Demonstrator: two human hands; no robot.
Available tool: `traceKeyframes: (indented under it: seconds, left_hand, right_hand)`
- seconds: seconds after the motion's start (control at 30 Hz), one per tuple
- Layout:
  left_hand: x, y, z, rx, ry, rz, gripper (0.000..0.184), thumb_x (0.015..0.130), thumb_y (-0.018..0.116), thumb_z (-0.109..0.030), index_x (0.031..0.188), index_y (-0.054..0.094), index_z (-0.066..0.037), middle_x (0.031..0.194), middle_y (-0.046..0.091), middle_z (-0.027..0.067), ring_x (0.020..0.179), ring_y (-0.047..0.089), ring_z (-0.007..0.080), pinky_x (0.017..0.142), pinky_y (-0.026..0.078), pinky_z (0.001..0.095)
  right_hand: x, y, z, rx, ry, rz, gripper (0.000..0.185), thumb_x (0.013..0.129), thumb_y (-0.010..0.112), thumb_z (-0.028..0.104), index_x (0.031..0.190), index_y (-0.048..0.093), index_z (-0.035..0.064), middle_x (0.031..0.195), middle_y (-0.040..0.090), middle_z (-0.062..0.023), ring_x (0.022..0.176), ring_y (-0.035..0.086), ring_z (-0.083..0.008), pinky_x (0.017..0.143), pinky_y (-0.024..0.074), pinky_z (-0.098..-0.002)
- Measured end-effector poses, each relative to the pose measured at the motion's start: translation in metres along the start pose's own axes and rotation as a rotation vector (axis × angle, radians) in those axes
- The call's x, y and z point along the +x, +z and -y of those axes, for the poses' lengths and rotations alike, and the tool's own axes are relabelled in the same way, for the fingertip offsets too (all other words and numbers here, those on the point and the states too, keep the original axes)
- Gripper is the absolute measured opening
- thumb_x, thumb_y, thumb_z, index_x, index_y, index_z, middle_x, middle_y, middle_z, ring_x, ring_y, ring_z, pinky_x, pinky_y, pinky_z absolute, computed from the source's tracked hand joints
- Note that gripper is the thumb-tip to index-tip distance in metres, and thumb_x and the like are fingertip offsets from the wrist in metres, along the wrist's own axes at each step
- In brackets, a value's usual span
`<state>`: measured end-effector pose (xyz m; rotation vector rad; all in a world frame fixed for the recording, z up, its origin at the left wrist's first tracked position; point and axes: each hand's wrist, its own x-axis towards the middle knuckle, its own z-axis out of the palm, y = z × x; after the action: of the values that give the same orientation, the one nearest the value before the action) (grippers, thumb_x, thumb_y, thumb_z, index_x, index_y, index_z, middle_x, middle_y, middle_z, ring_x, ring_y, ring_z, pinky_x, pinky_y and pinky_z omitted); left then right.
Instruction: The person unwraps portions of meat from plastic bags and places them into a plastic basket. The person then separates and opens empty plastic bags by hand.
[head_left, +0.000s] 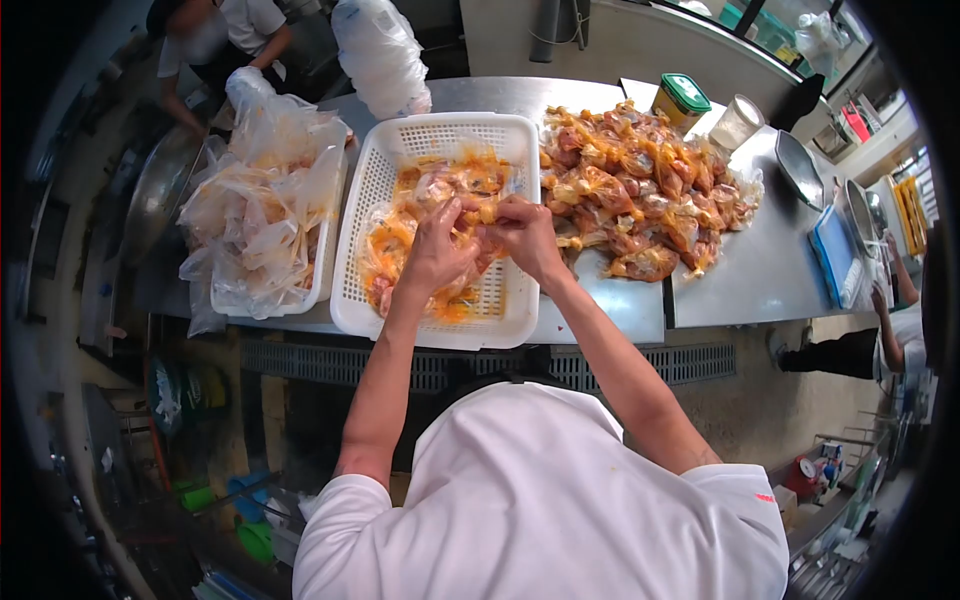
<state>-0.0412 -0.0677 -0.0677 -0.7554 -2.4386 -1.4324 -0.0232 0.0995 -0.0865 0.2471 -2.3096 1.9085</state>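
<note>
Both hands are over a white perforated plastic basket point(436, 123). The basket holds orange-stained clear plastic bags and marinated meat that looks like chicken pieces. My left hand point(440, 248) and my right hand point(524, 232) meet with fingertips pinched on a small clear plastic bag point(478, 214) of orange-coloured chicken. What lies right between the fingertips is partly hidden by the fingers. To the right of the basket is a large heap of bagged marinated chicken pieces point(640, 190), piled directly on the steel table point(728, 288).
A white crate point(322, 262) piled with plastic bags stands left of the basket. Behind are a white bag bundle point(380, 55), a green-lidded tub point(683, 97) and a white container point(737, 122). A dark tray point(799, 168) lies right. Other people work at far left and far right.
</note>
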Motion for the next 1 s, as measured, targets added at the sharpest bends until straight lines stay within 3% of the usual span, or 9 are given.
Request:
traceKeyframes:
  seconds: [0.1, 0.17, 0.27, 0.47, 0.53, 0.67, 0.77, 0.87, 1.0]
  left_hand:
    - [0.004, 0.018, -0.011, -0.163, -0.134, 0.024, 0.017, 0.075, 0.070, 0.001, 0.090, 0.062, 0.001, 0.088, 0.064, 0.0146, 0.073, 0.063, 0.0336, 0.071, 0.054, 0.0383]
    - [0.009, 0.037, -0.003, 0.059, -0.010, -0.040, 0.015, 0.076, 0.074, -0.003, 0.086, 0.064, 0.000, 0.080, 0.064, 0.0119, 0.073, 0.066, 0.0238, 0.064, 0.051, 0.0349]
    - [0.011, 0.055, -0.052, -0.074, 0.360, -0.066, 0.014, 0.076, 0.072, 0.000, 0.080, 0.060, 0.002, 0.077, 0.063, 0.0133, 0.071, 0.062, 0.0292, 0.065, 0.049, 0.0357]
    - [0.024, 0.023, -0.038, -0.167, 0.067, -0.085, 0.011, 0.081, 0.072, -0.001, 0.084, 0.062, 0.000, 0.080, 0.064, 0.0108, 0.070, 0.063, 0.0218, 0.065, 0.050, 0.0344]
    - [0.024, 0.002, -0.003, -0.061, -0.088, -0.087, 0.009, 0.083, 0.071, -0.001, 0.087, 0.064, 0.000, 0.081, 0.066, 0.0088, 0.072, 0.063, 0.0171, 0.066, 0.053, 0.0320]
    - [0.006, -0.029, 0.094, 0.282, -0.309, 0.087, 0.016, 0.084, 0.072, -0.015, 0.091, 0.066, -0.001, 0.089, 0.069, 0.0135, 0.081, 0.067, 0.0278, 0.075, 0.054, 0.0416]
    - [-0.028, -0.002, 0.154, 0.619, -0.270, 0.130, 0.021, 0.083, 0.072, -0.019, 0.094, 0.067, -0.001, 0.086, 0.069, 0.0139, 0.081, 0.066, 0.0309, 0.077, 0.053, 0.0411]
    - [-0.016, -0.008, 0.156, 0.595, -0.227, 0.189, 0.023, 0.083, 0.070, -0.017, 0.097, 0.066, 0.000, 0.082, 0.067, 0.0152, 0.079, 0.065, 0.0318, 0.075, 0.052, 0.0393]
    - [0.007, -0.044, 0.070, 0.264, -0.338, 0.274, 0.021, 0.082, 0.060, -0.009, 0.100, 0.063, 0.001, 0.089, 0.067, 0.0216, 0.088, 0.066, 0.0379, 0.075, 0.050, 0.0423]
  right_hand:
    - [-0.008, 0.000, -0.021, -0.216, -0.127, -0.160, 0.026, 0.074, 0.072, -0.009, 0.099, 0.070, -0.0035, 0.087, 0.065, -0.0089, 0.070, 0.061, -0.0145, 0.063, 0.0484, -0.0260]
    - [-0.012, 0.006, -0.023, -0.134, -0.291, -0.357, 0.027, 0.070, 0.079, 0.001, 0.095, 0.066, -0.0014, 0.087, 0.065, -0.0122, 0.073, 0.067, -0.0217, 0.059, 0.0519, -0.0303]
    - [-0.003, -0.021, -0.034, -0.242, -0.407, -0.397, 0.019, 0.073, 0.073, 0.000, 0.087, 0.061, 0.0005, 0.084, 0.065, -0.0111, 0.073, 0.062, -0.0225, 0.062, 0.0458, -0.0323]
    - [0.036, -0.104, -0.015, -0.643, -0.474, -0.585, 0.025, 0.069, 0.075, 0.003, 0.092, 0.065, 0.0034, 0.103, 0.070, -0.0115, 0.090, 0.064, -0.0281, 0.083, 0.0476, -0.0391]
    - [0.050, -0.134, -0.048, -1.040, -0.355, -0.517, 0.037, 0.073, 0.074, 0.004, 0.110, 0.068, 0.0053, 0.126, 0.064, -0.0162, 0.110, 0.061, -0.0340, 0.096, 0.0472, -0.0440]
    - [0.050, -0.174, -0.142, -0.882, -0.046, -0.088, 0.058, 0.083, 0.066, 0.005, 0.140, 0.052, 0.0093, 0.138, 0.054, -0.0219, 0.131, 0.050, -0.0339, 0.104, 0.0434, -0.0480]
    - [0.041, -0.115, -0.028, -0.503, 0.387, -0.137, 0.056, 0.084, 0.065, 0.001, 0.138, 0.053, 0.0068, 0.136, 0.056, -0.0227, 0.128, 0.053, -0.0331, 0.099, 0.0480, -0.0431]
    - [0.029, -0.054, -0.023, -0.491, -0.152, 0.005, 0.052, 0.084, 0.073, 0.003, 0.132, 0.058, 0.0107, 0.129, 0.063, -0.0154, 0.113, 0.064, -0.0274, 0.092, 0.0541, -0.0380]
    - [0.021, 0.015, -0.014, -0.224, -0.114, 0.216, 0.055, 0.079, 0.080, 0.015, 0.130, 0.060, 0.0079, 0.125, 0.065, -0.0149, 0.114, 0.062, -0.0291, 0.095, 0.0519, -0.0413]
